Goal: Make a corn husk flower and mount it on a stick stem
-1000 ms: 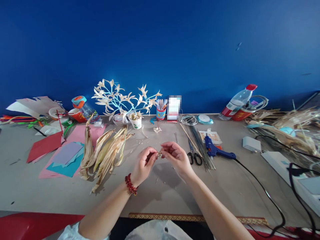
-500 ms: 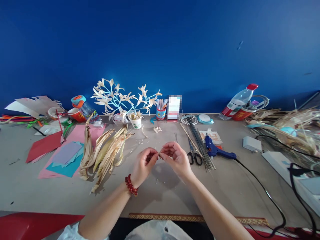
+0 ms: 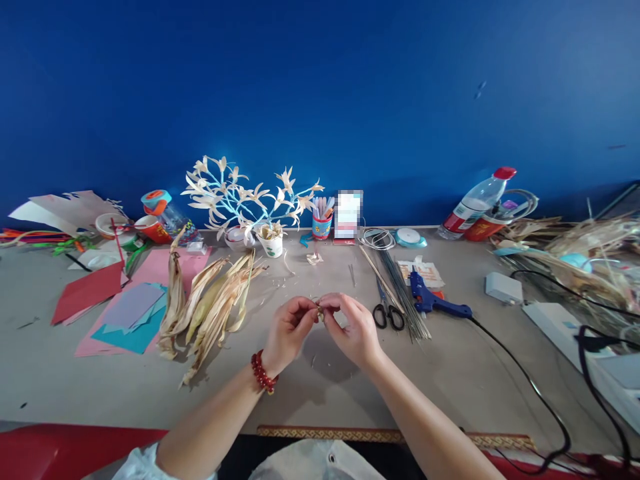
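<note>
My left hand [image 3: 289, 331] and my right hand [image 3: 351, 328] meet above the middle of the grey table [image 3: 320, 380], fingers pinched together on a tiny pale piece of husk [image 3: 319, 312]. A red bead bracelet [image 3: 262, 372] circles my left wrist. Left of my hands lies a bundle of dried corn husks [image 3: 210, 300]. Black-handled scissors [image 3: 389, 315] and a bunch of thin wires [image 3: 400, 290] lie just right of my right hand. A blue glue gun [image 3: 434, 301] sits beyond them.
Coloured paper sheets [image 3: 127, 303] cover the left side. A husk-flower branch in a cup [image 3: 250, 203] stands at the back by the blue wall, with a stick cup [image 3: 322, 223], a water bottle [image 3: 475, 200] and tape rolls. Black cables [image 3: 540, 393] and husk heaps [image 3: 575, 257] fill the right.
My right hand has rolled over and dropped slightly toward the left hand; both hands stay pinched on the small piece. Nothing else on the table has moved.
</note>
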Motion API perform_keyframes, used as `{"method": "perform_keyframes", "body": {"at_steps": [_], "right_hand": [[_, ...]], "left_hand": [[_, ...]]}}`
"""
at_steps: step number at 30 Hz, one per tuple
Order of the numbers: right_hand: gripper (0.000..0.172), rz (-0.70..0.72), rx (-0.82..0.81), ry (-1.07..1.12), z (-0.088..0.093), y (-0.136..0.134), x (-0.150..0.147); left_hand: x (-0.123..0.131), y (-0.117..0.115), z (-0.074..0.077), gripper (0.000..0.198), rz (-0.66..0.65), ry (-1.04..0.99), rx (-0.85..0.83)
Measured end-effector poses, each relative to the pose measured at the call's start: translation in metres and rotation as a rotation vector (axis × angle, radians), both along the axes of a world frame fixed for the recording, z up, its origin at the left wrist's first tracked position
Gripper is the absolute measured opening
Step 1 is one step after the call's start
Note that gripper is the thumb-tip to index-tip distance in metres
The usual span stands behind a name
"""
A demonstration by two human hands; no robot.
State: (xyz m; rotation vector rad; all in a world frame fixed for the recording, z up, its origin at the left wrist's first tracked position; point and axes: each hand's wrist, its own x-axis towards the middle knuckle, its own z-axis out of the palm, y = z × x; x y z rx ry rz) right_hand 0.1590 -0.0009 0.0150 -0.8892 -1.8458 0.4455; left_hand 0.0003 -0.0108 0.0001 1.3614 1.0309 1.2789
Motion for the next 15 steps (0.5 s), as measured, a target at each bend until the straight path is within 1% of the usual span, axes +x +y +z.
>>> {"method": "perform_keyframes", "body": {"at_steps": [4,9,15], "right_hand": [[0.02,0.054,0.011,0.028,0.0036,-0.0022,0.0002],[0.022,0.078,0.016,0.072,0.0051,-0.0011,-0.0001],[0.016,0.078,-0.069,0.127,0.0042,0.0006,0.001]], "left_hand": [[-0.0014,0.0004,-0.0022,0.02,0.029,0.012,0.015],[-0.0014,0.0005,-0.0017,0.02,0.025,-0.018,0.001],[-0.0015,-0.0002,0.0015,0.021,-0.006,-0.098,-0.047]]}}
